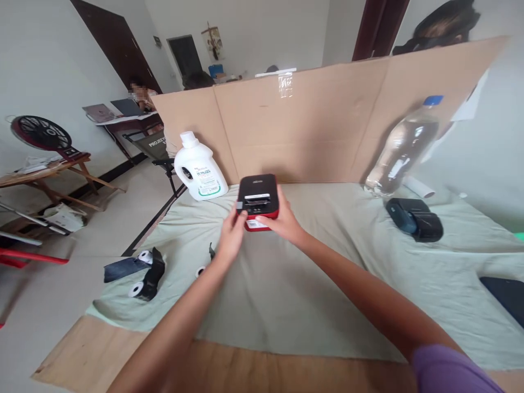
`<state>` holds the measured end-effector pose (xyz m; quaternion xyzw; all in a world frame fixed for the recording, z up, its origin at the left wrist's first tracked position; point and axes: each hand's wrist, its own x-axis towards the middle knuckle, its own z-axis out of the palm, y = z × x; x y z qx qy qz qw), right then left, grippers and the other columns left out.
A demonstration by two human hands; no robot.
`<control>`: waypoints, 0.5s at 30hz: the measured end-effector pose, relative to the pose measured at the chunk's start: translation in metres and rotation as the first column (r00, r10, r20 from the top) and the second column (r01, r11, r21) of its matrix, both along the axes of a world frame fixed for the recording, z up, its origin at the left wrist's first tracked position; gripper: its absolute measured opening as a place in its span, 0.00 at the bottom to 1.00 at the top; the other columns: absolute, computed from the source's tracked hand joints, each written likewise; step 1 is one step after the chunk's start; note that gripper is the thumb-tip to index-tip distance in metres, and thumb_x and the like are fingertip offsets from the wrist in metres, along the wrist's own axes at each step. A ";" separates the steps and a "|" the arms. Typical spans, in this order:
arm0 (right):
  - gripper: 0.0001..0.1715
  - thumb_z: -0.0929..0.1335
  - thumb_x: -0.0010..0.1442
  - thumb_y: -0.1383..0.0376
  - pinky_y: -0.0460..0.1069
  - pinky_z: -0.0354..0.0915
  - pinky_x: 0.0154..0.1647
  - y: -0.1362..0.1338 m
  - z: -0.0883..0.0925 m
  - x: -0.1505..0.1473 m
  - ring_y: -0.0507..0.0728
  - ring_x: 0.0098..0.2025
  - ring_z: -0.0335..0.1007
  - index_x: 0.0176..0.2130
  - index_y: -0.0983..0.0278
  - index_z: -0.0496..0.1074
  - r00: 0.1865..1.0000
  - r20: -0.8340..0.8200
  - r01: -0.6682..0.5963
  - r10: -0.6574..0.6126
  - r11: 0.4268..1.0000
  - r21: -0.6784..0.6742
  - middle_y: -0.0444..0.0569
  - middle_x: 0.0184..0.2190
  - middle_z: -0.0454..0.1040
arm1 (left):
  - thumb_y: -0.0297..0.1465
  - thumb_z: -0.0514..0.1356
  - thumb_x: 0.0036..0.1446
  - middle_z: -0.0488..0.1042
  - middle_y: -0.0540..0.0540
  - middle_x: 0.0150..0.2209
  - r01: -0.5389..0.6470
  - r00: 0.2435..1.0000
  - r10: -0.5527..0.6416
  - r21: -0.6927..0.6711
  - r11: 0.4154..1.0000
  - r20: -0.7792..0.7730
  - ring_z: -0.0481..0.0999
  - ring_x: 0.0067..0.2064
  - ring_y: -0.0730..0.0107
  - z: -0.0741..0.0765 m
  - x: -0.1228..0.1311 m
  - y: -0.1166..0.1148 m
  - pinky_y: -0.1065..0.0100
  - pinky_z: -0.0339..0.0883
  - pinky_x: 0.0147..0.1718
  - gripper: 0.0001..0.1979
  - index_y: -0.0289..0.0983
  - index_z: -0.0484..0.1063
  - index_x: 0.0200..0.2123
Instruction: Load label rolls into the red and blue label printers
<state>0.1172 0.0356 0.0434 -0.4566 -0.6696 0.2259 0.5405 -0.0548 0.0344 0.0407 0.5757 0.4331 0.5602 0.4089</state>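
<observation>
Both the left hand (pixel 231 236) and the right hand (pixel 286 219) are clamped on the printer (pixel 257 187), one at each side. It's over the cloth (pixel 295 295), between jug (pixel 202 170) and bottle (pixel 403 150); whether it touches down, I can't tell.

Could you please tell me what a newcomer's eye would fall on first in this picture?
Probably the boxy black-and-red device, held near the centre between the person's left hand and right hand. Next might come the blue-capped clear plastic bottle at the right and the white plastic jug at the left, both in front of the wide brown cardboard panel.
</observation>
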 end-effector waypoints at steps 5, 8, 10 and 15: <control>0.55 0.75 0.52 0.49 0.66 0.60 0.63 -0.069 -0.010 0.076 0.68 0.61 0.65 0.69 0.58 0.51 0.997 -0.004 0.075 -0.075 0.997 -0.013 0.54 0.59 0.70 | 0.38 0.57 0.65 0.64 0.47 0.67 0.108 0.994 -0.109 0.045 0.993 0.023 0.59 0.69 0.60 -0.020 0.083 -0.053 0.59 0.51 0.69 0.24 0.43 0.66 0.63; 0.55 0.75 0.53 0.50 0.67 0.59 0.64 -0.087 -0.020 0.092 0.69 0.62 0.63 0.69 0.58 0.51 0.995 0.013 0.097 -0.096 0.994 -0.051 0.55 0.61 0.68 | 0.38 0.56 0.66 0.63 0.46 0.67 0.110 0.994 -0.110 0.001 0.994 0.021 0.59 0.69 0.59 -0.034 0.102 -0.069 0.59 0.52 0.69 0.26 0.43 0.64 0.65; 0.56 0.75 0.53 0.50 0.67 0.57 0.65 -0.091 -0.027 0.096 0.70 0.65 0.60 0.70 0.58 0.50 0.994 0.021 0.108 -0.106 0.991 -0.084 0.55 0.64 0.64 | 0.39 0.56 0.66 0.62 0.47 0.68 0.108 0.994 -0.108 -0.007 0.994 0.008 0.59 0.70 0.59 -0.039 0.105 -0.074 0.59 0.52 0.68 0.26 0.43 0.63 0.66; 0.61 0.75 0.52 0.50 0.69 0.53 0.67 -0.093 -0.040 0.094 0.71 0.68 0.53 0.72 0.57 0.43 0.989 0.014 0.149 -0.148 0.975 -0.166 0.56 0.68 0.56 | 0.40 0.56 0.66 0.61 0.47 0.68 0.089 0.996 -0.089 -0.004 0.996 -0.030 0.58 0.70 0.59 -0.045 0.102 -0.076 0.60 0.53 0.68 0.27 0.44 0.61 0.67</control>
